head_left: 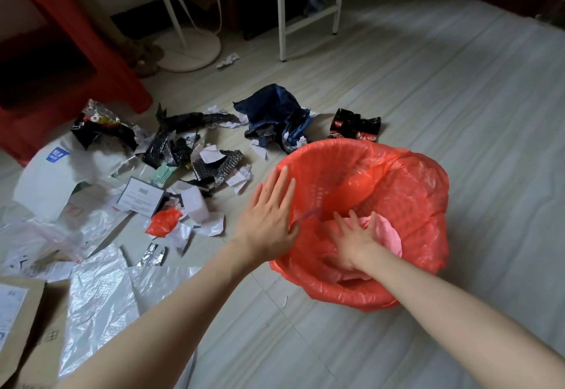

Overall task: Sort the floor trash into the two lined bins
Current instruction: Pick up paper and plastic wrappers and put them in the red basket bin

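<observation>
Red plastic liner (pixel 409 193) is filling the one bin (pixel 360 294) in view, and the right hand (pixel 354 239) is reaching down inside it with fingers spread flat, pressing on pink material (pixel 388 233) at the bottom and gripping nothing, while the left hand (pixel 269 211) is lying open, fingers straight, against the bin's left rim. Beyond and to the left of both hands the floor trash (pixel 171 156) is lying scattered across the floor (pixel 428 98), nearest the left hand, so that hand is probably the one placed to reach next; a second bin is not showing.
</observation>
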Action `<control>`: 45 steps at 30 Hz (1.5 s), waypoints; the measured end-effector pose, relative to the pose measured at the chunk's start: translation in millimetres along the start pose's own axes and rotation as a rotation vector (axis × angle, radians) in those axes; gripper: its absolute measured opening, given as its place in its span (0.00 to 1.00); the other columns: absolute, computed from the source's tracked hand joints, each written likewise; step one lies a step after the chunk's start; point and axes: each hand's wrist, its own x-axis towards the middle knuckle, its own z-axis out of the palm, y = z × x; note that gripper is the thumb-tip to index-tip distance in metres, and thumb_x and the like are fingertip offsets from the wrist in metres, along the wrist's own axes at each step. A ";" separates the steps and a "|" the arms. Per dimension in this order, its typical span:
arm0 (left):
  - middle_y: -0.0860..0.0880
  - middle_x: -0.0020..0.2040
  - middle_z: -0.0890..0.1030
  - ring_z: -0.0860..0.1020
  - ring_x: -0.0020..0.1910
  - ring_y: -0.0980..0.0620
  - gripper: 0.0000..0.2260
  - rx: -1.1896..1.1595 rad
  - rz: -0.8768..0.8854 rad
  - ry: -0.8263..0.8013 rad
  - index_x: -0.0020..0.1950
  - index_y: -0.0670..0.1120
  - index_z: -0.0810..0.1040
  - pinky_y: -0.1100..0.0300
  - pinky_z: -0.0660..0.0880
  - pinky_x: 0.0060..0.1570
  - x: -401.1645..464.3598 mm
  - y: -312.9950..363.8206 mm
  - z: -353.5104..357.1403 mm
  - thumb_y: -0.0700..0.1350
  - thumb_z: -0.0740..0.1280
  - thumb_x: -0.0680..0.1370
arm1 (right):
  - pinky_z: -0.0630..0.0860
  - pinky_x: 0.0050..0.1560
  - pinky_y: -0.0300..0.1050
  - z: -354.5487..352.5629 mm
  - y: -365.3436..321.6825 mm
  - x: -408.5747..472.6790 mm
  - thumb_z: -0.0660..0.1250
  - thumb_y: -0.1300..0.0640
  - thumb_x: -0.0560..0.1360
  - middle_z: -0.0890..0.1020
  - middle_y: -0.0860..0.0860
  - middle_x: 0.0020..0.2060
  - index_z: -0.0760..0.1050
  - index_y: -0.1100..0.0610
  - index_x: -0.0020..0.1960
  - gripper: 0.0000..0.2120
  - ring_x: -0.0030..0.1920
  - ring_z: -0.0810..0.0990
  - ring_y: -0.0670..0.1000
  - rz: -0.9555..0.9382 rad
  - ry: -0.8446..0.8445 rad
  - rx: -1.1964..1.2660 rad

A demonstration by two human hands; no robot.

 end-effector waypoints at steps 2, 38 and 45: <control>0.41 0.77 0.43 0.39 0.76 0.44 0.36 0.023 0.022 0.019 0.76 0.41 0.48 0.48 0.45 0.75 -3.4 -1.0 1.3 0.57 0.42 0.71 | 0.42 0.67 0.73 10.0 3.5 9.7 0.52 0.31 0.74 0.38 0.49 0.76 0.34 0.42 0.75 0.40 0.76 0.38 0.59 0.043 -0.130 0.000; 0.40 0.72 0.62 0.57 0.73 0.41 0.21 -0.304 -0.274 0.081 0.71 0.40 0.64 0.51 0.55 0.71 -135.8 -65.8 -10.7 0.42 0.60 0.79 | 0.68 0.58 0.50 -78.2 -121.2 -110.0 0.55 0.63 0.77 0.74 0.60 0.58 0.70 0.61 0.64 0.17 0.59 0.72 0.60 -0.274 0.841 0.748; 0.39 0.72 0.63 0.60 0.72 0.42 0.24 -0.347 -0.556 -0.114 0.72 0.42 0.62 0.51 0.62 0.69 -214.0 -135.8 36.9 0.45 0.63 0.77 | 0.65 0.67 0.49 -43.2 -206.3 -104.6 0.57 0.58 0.78 0.66 0.58 0.68 0.59 0.58 0.72 0.23 0.68 0.66 0.60 -0.358 0.295 0.600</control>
